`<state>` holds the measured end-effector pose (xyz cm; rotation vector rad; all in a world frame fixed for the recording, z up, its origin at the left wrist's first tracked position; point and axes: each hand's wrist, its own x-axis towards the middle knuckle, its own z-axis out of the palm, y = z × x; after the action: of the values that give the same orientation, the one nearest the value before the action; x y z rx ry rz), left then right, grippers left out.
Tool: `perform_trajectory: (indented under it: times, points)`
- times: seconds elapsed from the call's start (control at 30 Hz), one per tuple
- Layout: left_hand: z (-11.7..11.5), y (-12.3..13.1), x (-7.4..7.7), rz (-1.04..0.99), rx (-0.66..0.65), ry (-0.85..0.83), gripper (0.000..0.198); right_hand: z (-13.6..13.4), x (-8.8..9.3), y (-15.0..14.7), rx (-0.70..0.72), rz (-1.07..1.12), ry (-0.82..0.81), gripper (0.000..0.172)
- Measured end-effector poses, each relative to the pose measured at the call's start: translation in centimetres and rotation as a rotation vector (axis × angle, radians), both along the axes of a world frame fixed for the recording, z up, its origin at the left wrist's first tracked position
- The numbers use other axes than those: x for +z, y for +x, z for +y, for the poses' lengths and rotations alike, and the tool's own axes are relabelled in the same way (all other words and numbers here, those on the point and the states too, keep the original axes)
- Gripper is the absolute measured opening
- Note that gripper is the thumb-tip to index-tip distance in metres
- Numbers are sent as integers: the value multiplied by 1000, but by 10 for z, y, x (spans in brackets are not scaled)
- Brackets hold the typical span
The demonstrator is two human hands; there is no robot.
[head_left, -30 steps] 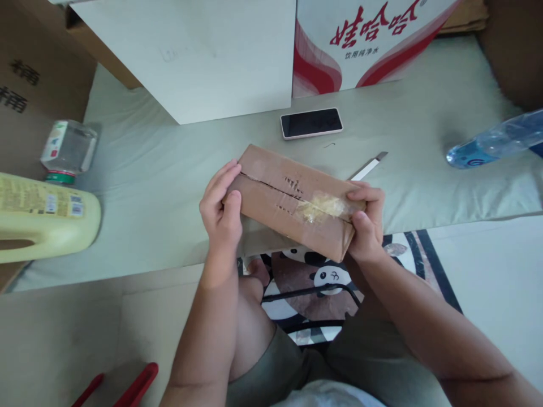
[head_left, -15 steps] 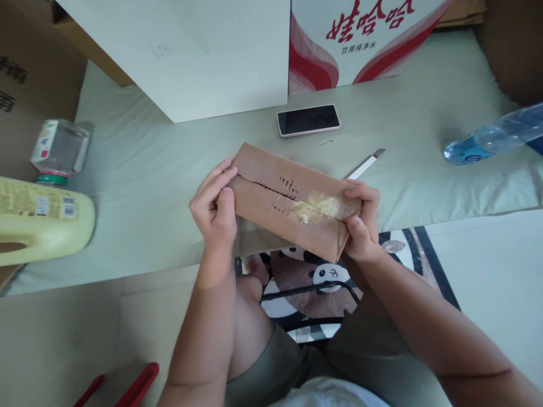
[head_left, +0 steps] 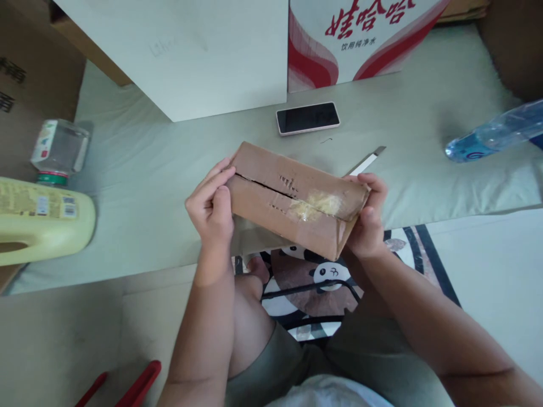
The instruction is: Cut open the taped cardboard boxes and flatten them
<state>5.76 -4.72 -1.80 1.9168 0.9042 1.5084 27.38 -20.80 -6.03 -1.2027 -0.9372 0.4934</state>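
Note:
Between my hands is a small brown cardboard box (head_left: pixel 271 212), tilted, with a slit seam along its upper face and crumpled yellowish tape near the right end. My left hand (head_left: pixel 212 206) grips the left end, thumb on the near side and fingers over the far edge. At the right end, my right hand (head_left: pixel 370 217) is closed round the box's corner, its fingers partly hidden behind the cardboard. Just beyond that hand lies a utility knife (head_left: pixel 368 161) with a white handle and its blade showing; the handle's lower end is hidden.
Behind the box lies a phone (head_left: pixel 308 118) on the pale green cloth (head_left: pixel 139 186). A large white box (head_left: pixel 220 62) and a red-and-white carton (head_left: pixel 352 62) stand at the back. A clear jar (head_left: pixel 61 148) and yellow jug (head_left: pixel 46 223) are left; a water bottle (head_left: pixel 487 138) is right.
My right hand has shifted outward and slightly up round the box's right end. The seam gapes a little wider near the left. The other things have stayed put.

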Motion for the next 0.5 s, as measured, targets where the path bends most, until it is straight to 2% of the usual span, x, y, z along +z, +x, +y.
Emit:
perform_trajectory:
  times: [0.1,0.17,0.5]
  points:
    - [0,0,-1,-26,-23,5,36,5,6,-3,-18,234,76,45]
    - [0,0,-1,-33,-34,9,37,7,9,-6,-16,300,70,44]
    - [2,-4,-2,12,-26,-14,32,4,14,-10,-17,282,17,44]
